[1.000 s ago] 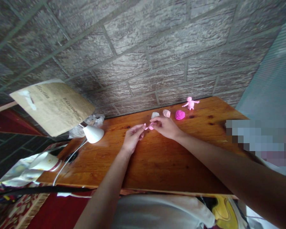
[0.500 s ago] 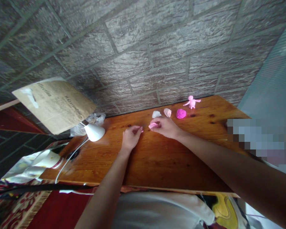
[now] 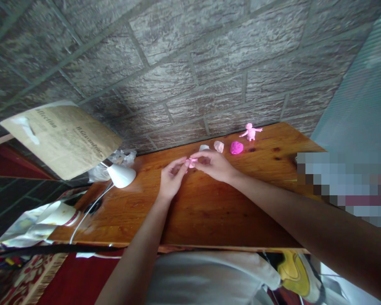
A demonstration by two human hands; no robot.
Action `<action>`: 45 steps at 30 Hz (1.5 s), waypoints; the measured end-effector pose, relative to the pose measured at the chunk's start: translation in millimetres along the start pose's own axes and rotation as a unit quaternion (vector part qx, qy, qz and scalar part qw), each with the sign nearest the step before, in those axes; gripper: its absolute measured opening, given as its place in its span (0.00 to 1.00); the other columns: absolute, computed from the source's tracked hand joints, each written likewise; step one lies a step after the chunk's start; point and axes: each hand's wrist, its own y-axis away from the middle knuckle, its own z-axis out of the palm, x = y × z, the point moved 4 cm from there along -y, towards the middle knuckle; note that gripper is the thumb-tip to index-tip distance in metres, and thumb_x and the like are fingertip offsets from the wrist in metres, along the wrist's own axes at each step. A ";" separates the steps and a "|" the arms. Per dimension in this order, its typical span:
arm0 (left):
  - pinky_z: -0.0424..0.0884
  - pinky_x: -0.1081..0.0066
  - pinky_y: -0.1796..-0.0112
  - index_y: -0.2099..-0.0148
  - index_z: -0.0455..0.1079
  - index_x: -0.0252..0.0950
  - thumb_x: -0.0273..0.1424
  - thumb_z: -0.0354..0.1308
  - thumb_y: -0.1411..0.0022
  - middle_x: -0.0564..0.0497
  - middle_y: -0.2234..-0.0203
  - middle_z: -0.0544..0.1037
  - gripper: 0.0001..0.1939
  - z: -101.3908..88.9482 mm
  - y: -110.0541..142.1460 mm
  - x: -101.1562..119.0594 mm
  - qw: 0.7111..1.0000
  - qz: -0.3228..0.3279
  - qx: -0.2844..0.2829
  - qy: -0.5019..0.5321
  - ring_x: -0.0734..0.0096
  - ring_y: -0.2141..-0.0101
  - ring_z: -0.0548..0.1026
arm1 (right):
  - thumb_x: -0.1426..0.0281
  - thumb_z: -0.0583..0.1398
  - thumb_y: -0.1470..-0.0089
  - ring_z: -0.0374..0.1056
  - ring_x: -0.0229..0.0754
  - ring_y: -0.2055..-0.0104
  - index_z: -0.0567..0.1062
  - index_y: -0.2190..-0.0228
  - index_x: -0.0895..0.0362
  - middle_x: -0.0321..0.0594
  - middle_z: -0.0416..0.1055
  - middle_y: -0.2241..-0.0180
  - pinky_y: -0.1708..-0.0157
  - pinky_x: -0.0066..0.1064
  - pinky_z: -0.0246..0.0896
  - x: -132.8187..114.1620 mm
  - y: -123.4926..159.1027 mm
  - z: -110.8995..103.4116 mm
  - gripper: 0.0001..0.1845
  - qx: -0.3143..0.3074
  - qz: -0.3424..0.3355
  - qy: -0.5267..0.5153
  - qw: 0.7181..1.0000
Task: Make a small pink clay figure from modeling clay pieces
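Between my fingertips is a small lump of pink modelling clay [image 3: 192, 162]. My left hand [image 3: 173, 176] pinches at its left side, and my right hand [image 3: 214, 165] grips it from the right; the fingers hide part of it. Just behind my right hand lies a white clay lump [image 3: 204, 147], partly covered by the hand. A pale pink clay lump [image 3: 219, 146] and a bright magenta one [image 3: 236, 147] sit to its right. Farther right, a pink clay figure [image 3: 250, 132] stands upright with its arms spread.
On the left of the wooden table [image 3: 209, 216] stands a lamp with a white base [image 3: 122, 176] and a printed paper shade [image 3: 63, 140]. Its white cord crosses to the front edge. A paper cup [image 3: 59, 213] lies tilted at the left end. Behind runs a brick-patterned wall [image 3: 178, 76].
My hands have come together, and the pink clay in my right hand now meets my left fingertips. The whole view has shifted slightly.
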 end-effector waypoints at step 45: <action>0.74 0.70 0.66 0.58 0.76 0.34 0.40 0.74 0.53 0.46 0.64 0.83 0.23 -3.6 -7.7 -8.6 0.988 -0.029 0.093 0.120 0.68 0.65 0.80 | 0.67 0.61 0.40 0.74 0.39 0.65 0.81 0.64 0.54 0.38 0.81 0.66 0.62 0.30 0.65 -25.6 7.1 4.8 0.08 0.005 -0.056 0.104 0.993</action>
